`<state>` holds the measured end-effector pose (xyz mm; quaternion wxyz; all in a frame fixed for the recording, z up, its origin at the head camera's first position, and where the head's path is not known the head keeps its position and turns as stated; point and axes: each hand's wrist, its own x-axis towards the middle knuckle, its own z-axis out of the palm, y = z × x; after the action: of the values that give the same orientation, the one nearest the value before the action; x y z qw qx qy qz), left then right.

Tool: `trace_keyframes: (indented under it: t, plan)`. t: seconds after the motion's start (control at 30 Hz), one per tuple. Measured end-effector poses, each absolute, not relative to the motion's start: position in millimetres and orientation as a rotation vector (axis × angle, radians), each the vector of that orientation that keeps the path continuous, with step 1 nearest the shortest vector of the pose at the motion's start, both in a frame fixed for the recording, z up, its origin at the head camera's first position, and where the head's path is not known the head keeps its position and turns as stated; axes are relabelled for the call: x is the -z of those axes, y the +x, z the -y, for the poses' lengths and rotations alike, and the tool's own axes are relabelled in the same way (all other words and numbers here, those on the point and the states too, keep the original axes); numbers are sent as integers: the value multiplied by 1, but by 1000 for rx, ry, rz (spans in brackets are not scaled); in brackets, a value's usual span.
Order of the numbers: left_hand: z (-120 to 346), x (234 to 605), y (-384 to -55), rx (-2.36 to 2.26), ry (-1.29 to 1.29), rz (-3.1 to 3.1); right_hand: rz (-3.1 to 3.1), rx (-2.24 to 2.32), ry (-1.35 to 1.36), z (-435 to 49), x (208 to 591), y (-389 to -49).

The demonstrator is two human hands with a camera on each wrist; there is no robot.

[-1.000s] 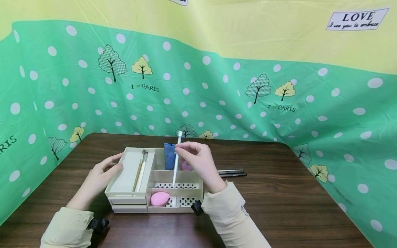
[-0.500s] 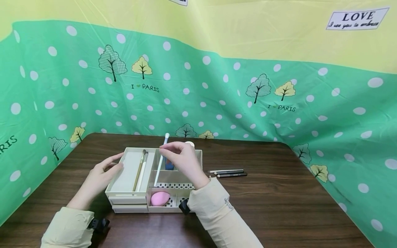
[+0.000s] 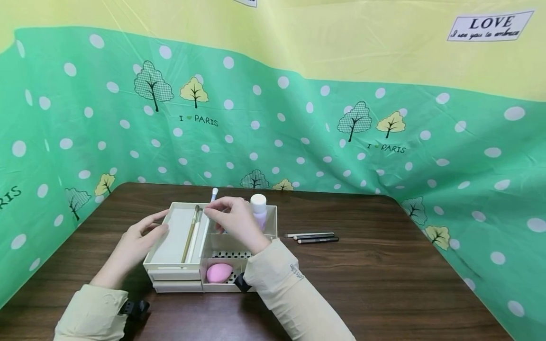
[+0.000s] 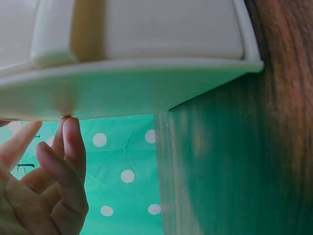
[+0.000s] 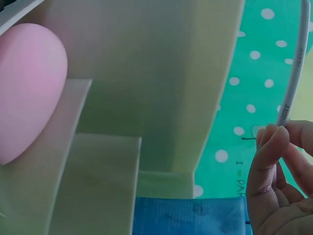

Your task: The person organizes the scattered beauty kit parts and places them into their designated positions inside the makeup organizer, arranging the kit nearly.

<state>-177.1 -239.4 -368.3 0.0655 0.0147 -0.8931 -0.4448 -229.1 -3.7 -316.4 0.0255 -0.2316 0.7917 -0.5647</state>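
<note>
My right hand (image 3: 239,220) pinches a slim white makeup brush (image 5: 295,68) between thumb and fingertips. In the head view this brush leans over the right side of the organizer's long left compartment, its white tip up. A gold-handled brush (image 3: 190,239) and another white brush (image 3: 195,239) lie in that compartment. The cream organizer (image 3: 170,237) stands on the table, with my left hand (image 3: 142,237) against its left side. In the left wrist view, the left fingertips (image 4: 71,128) touch the outer wall, fingers loosely bent.
A pink makeup sponge (image 3: 219,273) sits in the front compartment. Behind are a white-capped bottle (image 3: 258,208) and a blue tube (image 5: 190,215), which the right hand mostly hides in the head view. Several brushes (image 3: 317,240) lie on the table (image 3: 384,265) to the right.
My right hand has carried the white brush leftward, from above the middle compartments to the long left compartment. The bottle has come into view behind it. The left hand stays against the organizer.
</note>
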Motion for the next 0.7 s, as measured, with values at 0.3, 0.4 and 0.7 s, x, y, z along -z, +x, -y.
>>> trace_keyframes:
  t: [0.3, 0.4, 0.7]
  plan:
    - [240, 369, -177, 1342, 53, 2701, -2519, 1672, -708, 12, 324, -232]
    - [240, 368, -177, 1348, 58, 2704, -2546, 1646, -701, 14, 326, -233]
    - [239, 368, -177, 1352, 61, 2703, -2584, 1555, -703, 19, 333, -235]
